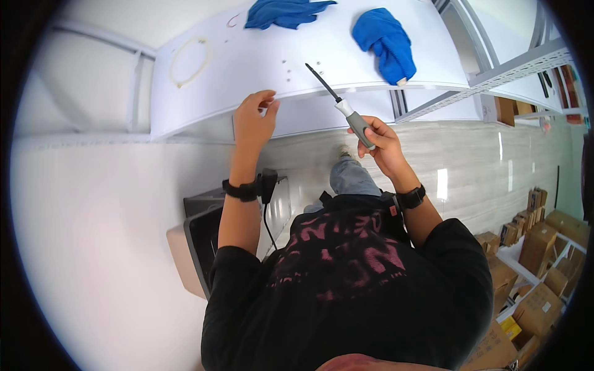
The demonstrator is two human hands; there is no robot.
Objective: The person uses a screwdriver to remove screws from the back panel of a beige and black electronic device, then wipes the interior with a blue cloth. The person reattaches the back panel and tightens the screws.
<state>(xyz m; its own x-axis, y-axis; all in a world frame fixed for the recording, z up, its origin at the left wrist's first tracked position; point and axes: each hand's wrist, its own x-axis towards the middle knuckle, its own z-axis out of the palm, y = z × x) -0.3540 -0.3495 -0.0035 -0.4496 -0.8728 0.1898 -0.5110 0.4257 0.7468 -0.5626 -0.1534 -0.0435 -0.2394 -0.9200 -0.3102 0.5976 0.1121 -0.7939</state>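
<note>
Nearest the camera, in the head view, a black short-sleeved shirt with pink print is seen, worn by the person standing at the near edge of a white shelf, which is taken as the landmark. A screwdriver with a grey and white handle and a dark shaft is held by the right hand in front of the shelf's near edge. Its handle is gripped narrowly between thumb and fingers; its shaft is slanted forward and leftward across that edge. Whether the tip touches the shelf cannot be told. The left hand is positioned at the shelf's near edge, left of the screwdriver, with fingers bent and a narrow gap left between thumb and forefinger. Contact with the edge cannot be confirmed.

On the shelf, small metal pieces are scattered on both sides of the screwdriver's tip. One crumpled blue cloth is noted at the shelf's far side and a second blue cloth toward its right end. A pale yellow loop is laid toward its left end. Cardboard boxes are stacked well apart from the shelf, behind its right end.
</note>
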